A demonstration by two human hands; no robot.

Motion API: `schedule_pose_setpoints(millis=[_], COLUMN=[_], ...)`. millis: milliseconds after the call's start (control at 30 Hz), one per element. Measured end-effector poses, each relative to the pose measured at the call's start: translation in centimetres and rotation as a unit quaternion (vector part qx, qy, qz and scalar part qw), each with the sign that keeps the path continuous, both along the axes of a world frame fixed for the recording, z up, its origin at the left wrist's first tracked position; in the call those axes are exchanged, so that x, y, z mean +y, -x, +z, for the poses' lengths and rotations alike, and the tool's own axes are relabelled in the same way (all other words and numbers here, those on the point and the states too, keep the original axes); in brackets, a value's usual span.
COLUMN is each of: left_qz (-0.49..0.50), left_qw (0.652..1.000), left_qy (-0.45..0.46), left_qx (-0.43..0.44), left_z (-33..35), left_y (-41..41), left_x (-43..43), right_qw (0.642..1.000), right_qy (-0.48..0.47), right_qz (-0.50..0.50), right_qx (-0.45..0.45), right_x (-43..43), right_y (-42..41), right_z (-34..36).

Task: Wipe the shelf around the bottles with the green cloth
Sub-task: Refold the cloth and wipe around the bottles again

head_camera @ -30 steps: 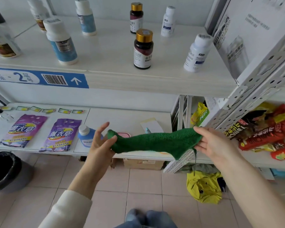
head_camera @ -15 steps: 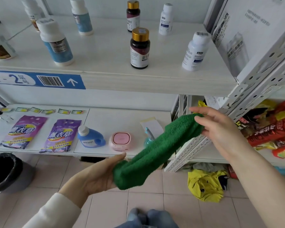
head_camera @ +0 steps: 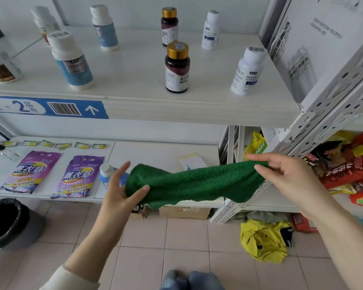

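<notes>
The green cloth (head_camera: 195, 184) hangs stretched between my two hands, below the front edge of the white upper shelf (head_camera: 138, 74). My left hand (head_camera: 122, 191) pinches its left end with the thumb over the fabric. My right hand (head_camera: 289, 174) grips the right end. Several bottles stand on the upper shelf: a dark bottle with a gold cap (head_camera: 177, 68) near the front, a white bottle (head_camera: 248, 71) to its right, a blue-labelled white bottle (head_camera: 70, 61) to the left, and others further back.
A white perforated shelf post (head_camera: 314, 114) slants down on the right, with a white box (head_camera: 314, 45) above it. The lower shelf (head_camera: 153, 153) holds purple pouches (head_camera: 33, 171) and a blue bottle (head_camera: 108, 174). Snack packets (head_camera: 348, 166) lie at right. A black bin (head_camera: 6, 222) and yellow cloth (head_camera: 262, 239) sit on the floor.
My left hand has risen from its low position and my right hand has dropped a little, so the cloth has gone from slanted to nearly level between them.
</notes>
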State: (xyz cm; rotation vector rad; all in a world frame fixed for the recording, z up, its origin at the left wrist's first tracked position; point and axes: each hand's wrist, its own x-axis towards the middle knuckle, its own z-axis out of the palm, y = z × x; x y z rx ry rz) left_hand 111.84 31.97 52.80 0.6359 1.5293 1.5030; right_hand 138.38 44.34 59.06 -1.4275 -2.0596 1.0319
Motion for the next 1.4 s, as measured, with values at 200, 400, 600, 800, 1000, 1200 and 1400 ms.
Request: schedule_pose_setpoints(millis=[200,400,600,800,1000,1200,1400], left_qz=[-0.099,-0.019,-0.135,-0.088,-0.153,-0.064,-0.195], left_qw=[0.963,0.891,0.926,0.991,0.981,0.976,0.98], left_qy=[-0.003,-0.03,0.049,-0.046,-0.117,-0.082,-0.034], left_qx=[0.25,0.452,0.35,0.094,0.033,0.192,-0.016], left_z=[2.9,3.5,2.3,4.8,6.5,3.7,2.6], left_y=[2.0,2.2,0.0,-5.5,-7.1,-4.7,-6.0], left_x=[-0.1,-0.2,1.3,2.8,2.7,3.4,3.2], right_qw=[0.994,0.973,0.983,0.984,0.969,0.887,0.834], right_qy=[-0.071,-0.22,0.161,0.094,0.101,0.288,0.382], right_qz=[0.005,-0.007,-0.033,0.05,-0.003,-0.042,-0.013], right_qx=[-0.084,-0.071,0.081,0.144,0.227,0.359,0.399], right_x=[0.2,1.4,1.1,-3.2,-3.9,-2.0,-0.7], right_y=[-0.3,-0.6,2.3,6.2,6.7,5.6,4.2], right_z=[-0.1,-0.8,-0.3,1.7,1.2,1.5,2.9])
